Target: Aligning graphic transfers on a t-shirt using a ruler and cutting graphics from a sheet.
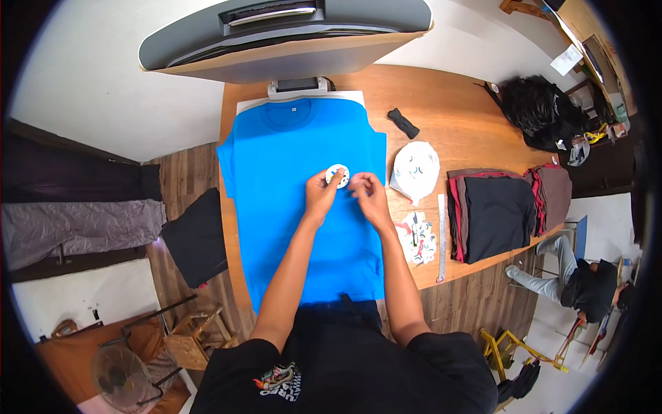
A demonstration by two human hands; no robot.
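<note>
A bright blue T-shirt (276, 228) lies spread flat on a white board, its neck at the far end. Over its middle, my left hand (322, 196) pinches a small round white printed disc (337, 172) between thumb and fingers. The disc has dark and coloured marks and looks like a sticker or transfer. Just right of it is my right hand (371, 199), its fingers curled toward the thumb and slightly blurred. Whether those fingertips hold anything is too small to make out.
Beyond the shirt rises a large grey heat press (289, 55). Right of the shirt are a rolled black cloth (403, 123), a white round printed piece (415, 170), colourful cut-outs (418, 238), a ruler (441, 241) and folded dark garments (496, 217). A person (586, 286) sits at far right.
</note>
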